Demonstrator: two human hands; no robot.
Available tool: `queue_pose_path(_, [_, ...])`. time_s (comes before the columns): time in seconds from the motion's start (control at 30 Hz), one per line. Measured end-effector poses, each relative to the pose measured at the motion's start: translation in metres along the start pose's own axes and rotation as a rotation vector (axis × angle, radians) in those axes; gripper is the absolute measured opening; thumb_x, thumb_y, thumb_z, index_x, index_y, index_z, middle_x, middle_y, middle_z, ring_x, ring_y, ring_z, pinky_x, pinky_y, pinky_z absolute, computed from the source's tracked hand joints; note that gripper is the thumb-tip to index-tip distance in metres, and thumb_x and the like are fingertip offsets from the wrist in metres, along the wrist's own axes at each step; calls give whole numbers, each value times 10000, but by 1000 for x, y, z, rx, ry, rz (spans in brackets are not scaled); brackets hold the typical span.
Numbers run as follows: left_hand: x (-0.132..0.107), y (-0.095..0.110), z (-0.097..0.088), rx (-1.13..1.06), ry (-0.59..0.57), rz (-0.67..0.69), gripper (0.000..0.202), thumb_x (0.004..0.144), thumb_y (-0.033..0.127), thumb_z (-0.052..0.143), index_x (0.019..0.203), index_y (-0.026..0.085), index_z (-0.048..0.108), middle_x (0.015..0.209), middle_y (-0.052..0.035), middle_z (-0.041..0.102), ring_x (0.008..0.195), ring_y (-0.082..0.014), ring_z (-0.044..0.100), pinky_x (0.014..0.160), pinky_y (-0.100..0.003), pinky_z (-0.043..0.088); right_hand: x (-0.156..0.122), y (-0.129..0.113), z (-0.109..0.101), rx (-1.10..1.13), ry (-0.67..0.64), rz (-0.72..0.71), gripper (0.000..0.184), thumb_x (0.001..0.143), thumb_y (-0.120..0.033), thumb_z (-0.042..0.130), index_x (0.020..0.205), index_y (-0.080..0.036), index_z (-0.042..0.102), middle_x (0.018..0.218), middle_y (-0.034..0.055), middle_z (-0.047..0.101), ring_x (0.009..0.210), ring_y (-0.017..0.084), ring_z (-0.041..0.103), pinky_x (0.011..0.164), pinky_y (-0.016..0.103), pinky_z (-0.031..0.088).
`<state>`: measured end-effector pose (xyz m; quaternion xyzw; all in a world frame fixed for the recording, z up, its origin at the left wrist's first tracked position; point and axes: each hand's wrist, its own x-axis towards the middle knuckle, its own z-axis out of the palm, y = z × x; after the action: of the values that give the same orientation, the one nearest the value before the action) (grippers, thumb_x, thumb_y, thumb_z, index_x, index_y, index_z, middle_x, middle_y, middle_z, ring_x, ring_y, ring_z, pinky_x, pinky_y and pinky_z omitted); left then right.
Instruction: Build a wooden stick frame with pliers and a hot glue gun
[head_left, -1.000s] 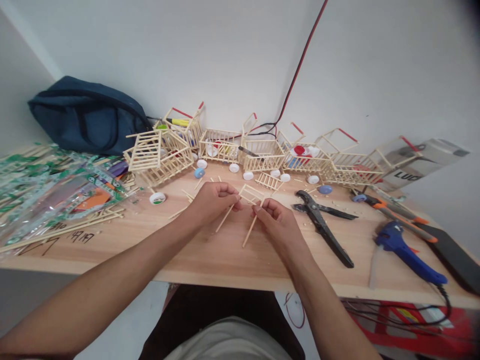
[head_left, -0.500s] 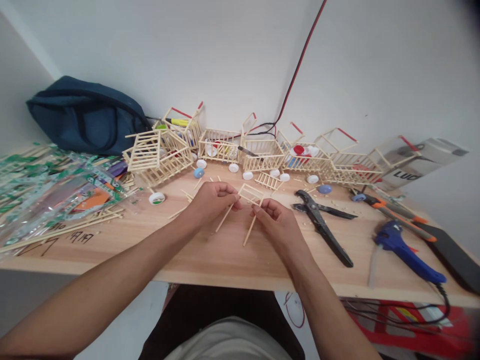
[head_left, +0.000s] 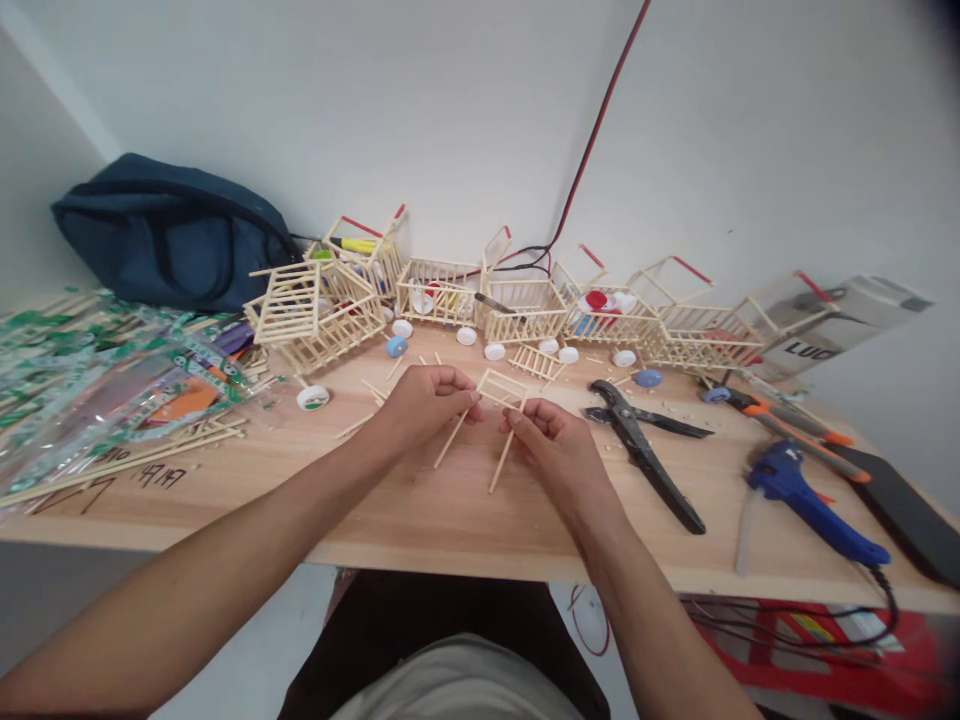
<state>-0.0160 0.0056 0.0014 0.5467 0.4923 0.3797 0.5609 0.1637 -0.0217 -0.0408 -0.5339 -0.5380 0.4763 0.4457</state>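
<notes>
Between both hands I hold a small wooden stick frame [head_left: 504, 382], with two long legs pointing down toward me and crosspieces at the far end. My left hand [head_left: 435, 400] pinches its left leg between thumb and fingers. The right leg is pinched by my right hand [head_left: 556, 435]. Beyond my fingers lies a flat stick grid [head_left: 537, 361]. Behind it stand several small stick carts [head_left: 525, 310] with white bottle-cap wheels and red handles, some with caps inside.
Black cutting pliers [head_left: 649, 460] lie to the right, then a blue glue gun [head_left: 814, 500] with its cord over the edge. Plastic-wrapped sticks [head_left: 112, 370] cover the left side. A blue bag [head_left: 176, 235] leans at the wall. Loose caps and offcuts lie scattered.
Almost nothing differs. The stick frame's legs have shifted very slightly to the right, while both hands keep the same hold.
</notes>
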Motion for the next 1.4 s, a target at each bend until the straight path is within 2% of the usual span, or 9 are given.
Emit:
queue_pose_path(0.2, [0, 1, 0, 0, -4, 2, 81, 726, 207, 635, 733, 127, 626, 661, -36, 710, 651, -152, 666, 763, -334, 515, -1, 0, 0, 8, 1, 2, 300, 771, -470, 652, 776, -172, 623, 700, 3, 624, 483, 66, 395, 448, 212, 266])
queue_pose_path(0.47, [-1, 2, 0, -3, 1, -12, 68, 730, 194, 632, 726, 126, 625, 654, -28, 707, 657, -150, 667, 777, -337, 509, 0, -2, 1, 13, 1, 5, 312, 755, -482, 659, 773, -174, 614, 661, -13, 596, 470, 65, 377, 448, 217, 262])
queue_pose_path(0.87, [0, 1, 1, -2, 10, -15, 63, 724, 190, 638, 729, 128, 626, 658, -36, 710, 641, -138, 659, 737, -285, 504, -2, -6, 2, -5, 6, 3, 296, 766, -459, 651, 748, -169, 594, 610, -22, 550, 457, 61, 354, 433, 209, 255])
queue_pose_path(1.1, [0, 0, -1, 17, -8, 12, 96, 719, 229, 640, 719, 134, 631, 667, -41, 714, 661, -158, 669, 754, -320, 510, -2, -5, 1, -24, 3, -5, 299, 780, -462, 640, 748, -167, 606, 609, -23, 543, 454, 61, 362, 428, 211, 249])
queue_pose_path(1.4, [1, 1, 0, 13, -5, -9, 71, 718, 196, 632, 742, 136, 605, 673, -38, 714, 669, -154, 671, 768, -323, 512, 0, -3, 2, 7, -10, 2, 295, 781, -465, 639, 756, -173, 605, 618, -18, 551, 455, 60, 362, 423, 205, 249])
